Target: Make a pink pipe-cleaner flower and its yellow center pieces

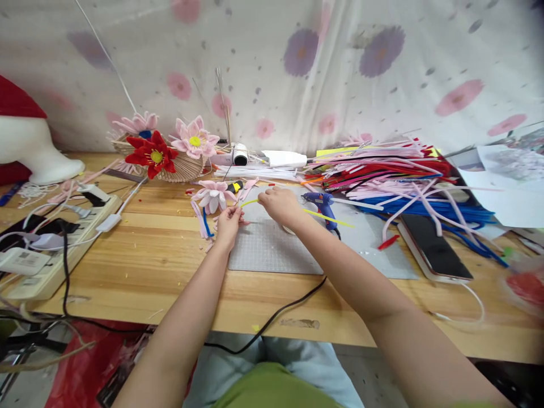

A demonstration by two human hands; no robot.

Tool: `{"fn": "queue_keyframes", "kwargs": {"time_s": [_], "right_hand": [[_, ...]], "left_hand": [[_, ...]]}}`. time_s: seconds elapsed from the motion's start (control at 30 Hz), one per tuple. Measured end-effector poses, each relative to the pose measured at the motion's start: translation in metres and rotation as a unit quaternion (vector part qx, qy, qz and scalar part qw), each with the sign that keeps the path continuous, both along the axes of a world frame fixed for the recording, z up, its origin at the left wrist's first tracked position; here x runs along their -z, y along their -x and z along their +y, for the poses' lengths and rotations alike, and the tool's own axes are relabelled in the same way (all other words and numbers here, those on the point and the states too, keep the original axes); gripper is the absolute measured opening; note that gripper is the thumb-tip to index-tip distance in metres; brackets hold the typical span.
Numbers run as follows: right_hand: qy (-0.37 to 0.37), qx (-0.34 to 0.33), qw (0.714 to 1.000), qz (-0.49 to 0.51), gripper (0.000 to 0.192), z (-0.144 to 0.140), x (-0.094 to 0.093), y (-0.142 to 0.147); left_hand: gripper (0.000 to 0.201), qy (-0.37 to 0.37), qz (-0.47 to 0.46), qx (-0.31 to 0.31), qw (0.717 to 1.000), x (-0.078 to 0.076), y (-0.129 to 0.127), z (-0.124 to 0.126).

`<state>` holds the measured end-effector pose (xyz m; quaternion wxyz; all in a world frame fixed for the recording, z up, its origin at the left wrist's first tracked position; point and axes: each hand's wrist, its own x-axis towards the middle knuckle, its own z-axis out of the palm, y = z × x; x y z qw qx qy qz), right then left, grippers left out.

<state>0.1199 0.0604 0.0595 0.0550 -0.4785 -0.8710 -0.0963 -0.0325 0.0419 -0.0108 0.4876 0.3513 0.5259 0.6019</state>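
My left hand (228, 224) pinches a small pink pipe-cleaner piece (245, 190) beside a pink-and-white pipe-cleaner flower (211, 195) that lies on the wooden table (170, 255). My right hand (280, 205) grips a yellow pipe cleaner (327, 217) that runs from the left hand across to the right, over a grey cutting mat (272, 249). A blue glue gun (322, 201) lies just right of my right hand.
A fan-shaped basket (178, 165) with red and pink flowers stands behind. A heap of pink, red and blue pipe cleaners (391, 175) fills the right. A phone (433, 246) lies right of the mat. A power strip (55, 249) with cables sits left. A black cord (272, 320) crosses the front edge.
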Motion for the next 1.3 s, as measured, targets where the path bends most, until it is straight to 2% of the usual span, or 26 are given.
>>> {"fn": "queue_keyframes", "kwargs": {"time_s": [0.07, 0.2, 0.3, 0.4, 0.5, 0.67, 0.8, 0.9, 1.0, 1.07, 1.17, 1.23, 1.3], "right_hand": [[0.010, 0.006, 1.000, -0.003, 0.030, 0.006, -0.004, 0.001], [0.021, 0.000, 1.000, -0.009, 0.028, 0.016, -0.003, 0.005], [0.016, -0.001, 1.000, 0.001, 0.028, 0.020, 0.002, 0.008], [0.016, 0.016, 1.000, 0.016, 0.031, 0.019, 0.005, 0.006], [0.032, 0.026, 0.999, 0.027, 0.030, 0.011, 0.010, 0.004], [0.066, -0.035, 0.997, 0.024, 0.025, -0.020, 0.028, 0.016], [0.077, -0.044, 0.995, 0.037, 0.025, -0.035, 0.040, 0.026], [0.070, -0.029, 0.996, 0.047, 0.027, -0.036, 0.040, 0.021], [0.063, -0.023, 0.997, 0.040, 0.026, -0.032, 0.038, 0.008], [0.058, -0.016, 0.997, 0.040, 0.026, -0.028, 0.037, -0.001], [0.059, 0.019, 0.997, 0.054, 0.030, -0.022, 0.039, -0.010], [0.069, 0.053, 0.994, 0.065, 0.034, -0.017, 0.042, -0.014], [0.077, 0.082, 0.991, 0.076, 0.033, -0.014, 0.046, -0.016]], "left_hand": [[0.023, -0.004, 0.039, 0.031, 0.999, 0.002, 0.001, 0.002], [0.019, -0.007, 0.136, 0.158, 0.978, 0.003, -0.002, 0.004], [0.018, 0.018, 0.124, 0.194, 0.973, 0.001, -0.004, 0.004], [0.016, 0.040, 0.069, 0.152, 0.985, -0.004, -0.002, 0.005], [0.012, 0.040, 0.004, 0.050, 0.998, -0.009, 0.004, 0.008], [0.012, 0.065, -0.081, -0.088, 0.991, -0.014, -0.003, 0.012], [0.020, 0.053, -0.159, -0.109, 0.980, -0.018, -0.014, 0.010], [0.024, 0.040, -0.162, -0.070, 0.984, -0.021, -0.013, 0.007], [0.027, 0.055, -0.097, -0.005, 0.994, -0.020, -0.004, 0.005], [0.027, 0.050, -0.023, 0.004, 0.998, -0.017, 0.003, 0.005], [0.023, -0.044, 0.126, -0.062, 0.989, -0.015, 0.010, 0.009], [0.021, -0.117, 0.221, -0.100, 0.963, -0.018, 0.010, 0.011], [0.020, -0.150, 0.288, -0.107, 0.940, -0.024, 0.007, 0.013]]}}
